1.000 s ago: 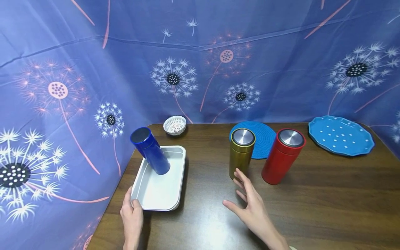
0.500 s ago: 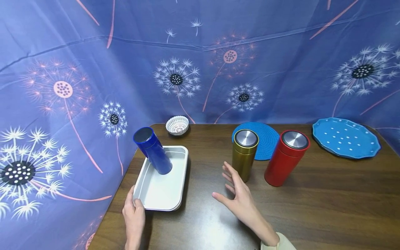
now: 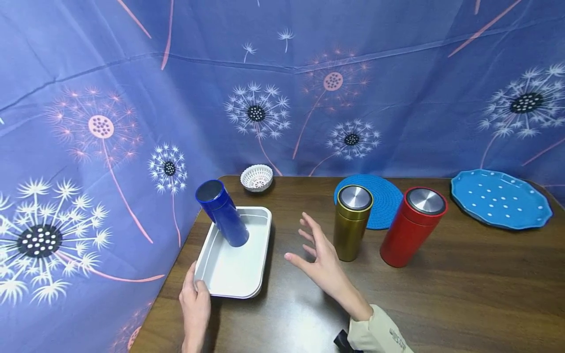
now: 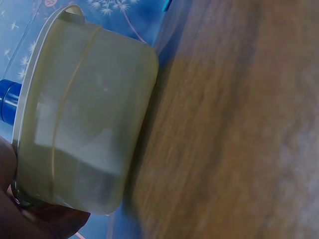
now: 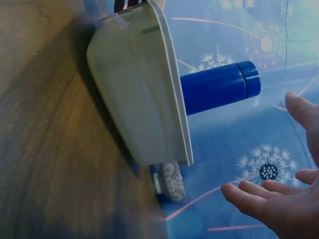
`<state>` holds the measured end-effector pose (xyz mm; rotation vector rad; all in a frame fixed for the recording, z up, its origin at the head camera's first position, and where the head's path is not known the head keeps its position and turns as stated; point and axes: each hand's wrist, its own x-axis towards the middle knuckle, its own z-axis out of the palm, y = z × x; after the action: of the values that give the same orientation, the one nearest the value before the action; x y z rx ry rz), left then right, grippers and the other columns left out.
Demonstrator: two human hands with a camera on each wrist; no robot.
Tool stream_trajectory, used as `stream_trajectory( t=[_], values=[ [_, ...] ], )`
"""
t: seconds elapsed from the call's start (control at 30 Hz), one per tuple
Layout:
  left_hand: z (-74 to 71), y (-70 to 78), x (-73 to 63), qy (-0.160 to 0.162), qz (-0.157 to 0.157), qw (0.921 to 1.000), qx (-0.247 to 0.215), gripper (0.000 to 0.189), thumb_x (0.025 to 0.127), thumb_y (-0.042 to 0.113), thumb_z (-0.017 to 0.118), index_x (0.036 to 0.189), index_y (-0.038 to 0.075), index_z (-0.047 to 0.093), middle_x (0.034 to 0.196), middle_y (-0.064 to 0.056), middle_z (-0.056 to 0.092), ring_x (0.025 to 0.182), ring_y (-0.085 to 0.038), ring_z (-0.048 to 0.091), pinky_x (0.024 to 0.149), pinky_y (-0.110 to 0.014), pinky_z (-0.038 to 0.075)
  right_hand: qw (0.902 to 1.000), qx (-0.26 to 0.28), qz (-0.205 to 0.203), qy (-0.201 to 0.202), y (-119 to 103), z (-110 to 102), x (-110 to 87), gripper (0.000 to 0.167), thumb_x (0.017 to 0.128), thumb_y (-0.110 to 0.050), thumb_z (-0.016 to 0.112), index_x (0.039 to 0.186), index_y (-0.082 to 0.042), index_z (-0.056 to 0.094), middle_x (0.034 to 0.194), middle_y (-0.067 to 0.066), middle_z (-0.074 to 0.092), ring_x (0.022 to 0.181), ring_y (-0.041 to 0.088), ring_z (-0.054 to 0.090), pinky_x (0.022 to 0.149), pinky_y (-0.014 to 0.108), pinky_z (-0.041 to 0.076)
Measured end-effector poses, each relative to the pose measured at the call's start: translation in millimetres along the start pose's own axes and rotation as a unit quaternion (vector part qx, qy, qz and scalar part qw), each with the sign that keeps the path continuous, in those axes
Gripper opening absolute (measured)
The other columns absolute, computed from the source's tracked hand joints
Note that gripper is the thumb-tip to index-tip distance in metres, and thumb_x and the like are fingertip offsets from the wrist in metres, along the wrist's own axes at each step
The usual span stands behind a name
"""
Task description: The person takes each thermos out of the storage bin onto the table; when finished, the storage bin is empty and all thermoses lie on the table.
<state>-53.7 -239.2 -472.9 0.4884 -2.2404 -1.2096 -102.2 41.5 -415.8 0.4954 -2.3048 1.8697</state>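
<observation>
My left hand grips the near left corner of a deep white rectangular tub, thumb at its rim and fingers round the outside. Inside the tub, toward its far left, a blue thermos with a dark lid top stands. The left wrist view shows the tub's side wall and part of the thermos lid. My right hand hovers over the table with fingers spread and nothing held, between the tub and a gold thermos. To the gold one's right is a red thermos.
A small white openwork bowl sits behind the tub. Behind the gold and red thermoses lies a round blue woven mat. A blue polka-dot plate is at the back right. Patterned blue cloth hangs along the table's back and left.
My right hand has moved left, away from the gold thermos toward the tub, its fingers still spread. My left hand stays on the tub's corner. The head view has shifted slightly left.
</observation>
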Motion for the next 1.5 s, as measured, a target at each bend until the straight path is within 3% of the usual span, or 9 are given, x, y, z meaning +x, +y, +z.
stream_trajectory(
  t=[0.37,0.73,1.13,1.37,1.5],
  values=[
    [1.0,-1.9,-0.7,-0.014,-0.013,0.9998,-0.009,0.047,0.090,-0.006,0.035,0.134,-0.008,0.051,0.134,-0.030,0.053,0.122,-0.046,0.051,0.099,-0.060,0.040,0.9992,0.035,-0.018,-0.004,3.0,20.8,27.0,0.089,0.081,-0.017,0.079,0.153,-0.021,0.027,0.148,0.015,0.042,0.129,0.036,0.050,0.096,0.052,0.048],
    [-1.1,-3.7,-4.0,0.011,-0.008,0.9999,0.002,0.046,0.089,-0.006,0.038,0.132,-0.005,0.054,0.132,-0.027,0.057,0.118,-0.042,0.054,0.095,-0.055,0.040,0.9980,0.057,-0.012,-0.023,5.1,43.7,51.3,0.089,0.081,-0.017,0.080,0.153,-0.024,0.028,0.148,0.014,0.042,0.130,0.038,0.049,0.097,0.054,0.047],
    [1.5,-2.5,0.6,0.013,-0.001,0.9998,-0.014,0.047,0.088,-0.008,0.037,0.132,-0.007,0.053,0.131,-0.027,0.057,0.118,-0.042,0.055,0.097,-0.058,0.042,0.9964,0.038,-0.043,-0.063,-3.5,74.6,84.2,0.088,0.083,-0.023,0.078,0.154,-0.023,0.026,0.150,0.013,0.041,0.132,0.036,0.047,0.098,0.055,0.046],
    [3.8,-3.5,-0.2,0.009,0.007,0.9999,-0.010,0.046,0.088,-0.008,0.038,0.131,-0.008,0.054,0.132,-0.028,0.056,0.117,-0.044,0.055,0.097,-0.058,0.042,0.9955,0.045,-0.041,-0.072,-5.4,88.4,95.1,0.087,0.083,-0.023,0.078,0.154,-0.022,0.026,0.151,0.015,0.039,0.133,0.038,0.045,0.099,0.058,0.044],
    [4.5,-4.3,-0.4,0.015,0.011,0.9997,-0.014,0.046,0.088,-0.009,0.039,0.131,-0.008,0.054,0.130,-0.028,0.057,0.116,-0.044,0.056,0.096,-0.059,0.042,0.9950,0.032,-0.050,-0.081,-8.9,96.1,103.7,0.089,0.083,-0.025,0.078,0.154,-0.019,0.025,0.153,0.014,0.037,0.135,0.035,0.044,0.102,0.054,0.043]
  ],
)
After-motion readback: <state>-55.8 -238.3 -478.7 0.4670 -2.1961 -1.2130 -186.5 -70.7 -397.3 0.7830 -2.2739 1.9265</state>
